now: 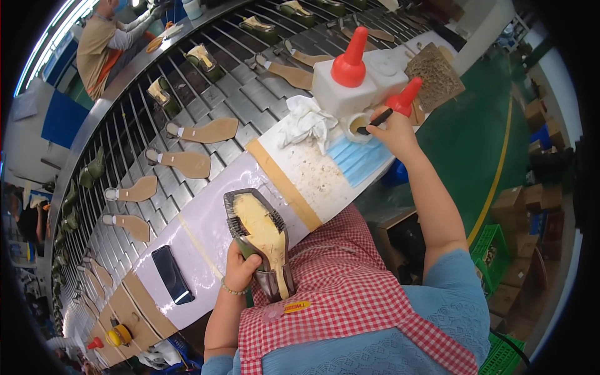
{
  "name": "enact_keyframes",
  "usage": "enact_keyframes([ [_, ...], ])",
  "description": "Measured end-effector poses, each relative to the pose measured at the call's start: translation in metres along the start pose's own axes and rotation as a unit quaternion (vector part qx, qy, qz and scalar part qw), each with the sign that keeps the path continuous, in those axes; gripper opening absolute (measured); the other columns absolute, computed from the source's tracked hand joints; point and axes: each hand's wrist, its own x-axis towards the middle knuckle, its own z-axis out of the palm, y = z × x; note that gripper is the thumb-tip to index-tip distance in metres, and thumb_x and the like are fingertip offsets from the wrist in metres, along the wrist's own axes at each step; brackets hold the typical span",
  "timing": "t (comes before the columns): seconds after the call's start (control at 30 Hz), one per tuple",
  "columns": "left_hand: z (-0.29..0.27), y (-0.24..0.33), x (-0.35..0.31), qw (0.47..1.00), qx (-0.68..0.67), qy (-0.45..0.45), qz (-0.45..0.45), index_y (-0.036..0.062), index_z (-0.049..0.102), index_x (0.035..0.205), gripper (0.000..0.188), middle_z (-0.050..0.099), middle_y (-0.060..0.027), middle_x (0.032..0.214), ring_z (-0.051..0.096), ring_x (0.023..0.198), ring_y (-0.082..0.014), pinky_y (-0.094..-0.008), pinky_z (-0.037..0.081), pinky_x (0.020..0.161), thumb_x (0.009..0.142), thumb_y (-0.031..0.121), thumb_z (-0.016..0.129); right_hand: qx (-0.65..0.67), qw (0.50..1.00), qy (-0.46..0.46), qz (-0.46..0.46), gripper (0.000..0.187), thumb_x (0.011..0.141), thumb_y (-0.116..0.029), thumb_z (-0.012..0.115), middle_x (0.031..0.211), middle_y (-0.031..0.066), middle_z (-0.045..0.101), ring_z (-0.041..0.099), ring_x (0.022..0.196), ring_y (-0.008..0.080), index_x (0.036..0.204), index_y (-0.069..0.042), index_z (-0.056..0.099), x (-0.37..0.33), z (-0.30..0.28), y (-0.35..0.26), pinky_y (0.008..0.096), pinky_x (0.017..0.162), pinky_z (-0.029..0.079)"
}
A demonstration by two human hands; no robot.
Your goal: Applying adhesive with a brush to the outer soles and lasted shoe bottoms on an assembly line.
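Note:
My left hand point(239, 270) is closed around the side of a dark shoe upper on a last point(259, 228), held bottom up over the table's near edge. Its underside is pale yellow, with pleated dark edges folded in around the toe. At the right, my right hand point(395, 132) pinches a brush with a dark handle point(381, 119). The brush's lower end is at the mouth of a small whitish jar point(356, 125); its bristles are hard to make out. A blue face mask point(357, 161) lies under and beside the jar, and a crumpled white cloth point(306, 123) lies to its left.
White bottles with red nozzle caps point(350, 62) stand behind the jar, near a rough brown block point(434, 76). A black phone point(171, 275) lies on the left tabletop. Beyond runs a slatted conveyor point(250, 106) bearing tan soles point(185, 164) and lasted shoes point(203, 60). Another person point(100, 50) works across it.

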Motion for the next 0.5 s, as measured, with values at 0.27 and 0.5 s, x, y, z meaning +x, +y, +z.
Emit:
enact_keyframes([
  [0.27, -0.001, 0.000, 0.000, 0.999, 0.018, 0.041, 0.011, -0.0028, 0.049, 0.120, 0.071, 0.061, -0.0080, 0.111, 0.059, 0.100, -0.0169, -0.0305, 0.046, 0.087, 0.074, 0.044, 0.075, 0.409, 0.878, 0.000, 0.251, 0.017, 0.078, -0.010, 0.071, 0.084, 0.0034, 0.060, 0.060, 0.080, 0.0161, 0.091, -0.007, 0.060, -0.009, -0.008, 0.029, 0.0282, 0.073, 0.049],
  [0.5, -0.002, 0.010, 0.004, 0.997, -0.038, 0.061, 0.037, -0.0018, 0.044, 0.125, 0.077, 0.060, -0.0107, 0.112, 0.062, 0.097, -0.0199, -0.0321, 0.052, 0.081, 0.074, 0.048, 0.073, 0.647, 0.646, 0.014, 0.406, 0.022, 0.078, -0.022, 0.074, 0.082, 0.0040, 0.063, 0.063, 0.076, 0.0182, 0.089, -0.009, 0.061, -0.025, 0.012, 0.047, 0.0257, 0.062, 0.051],
])
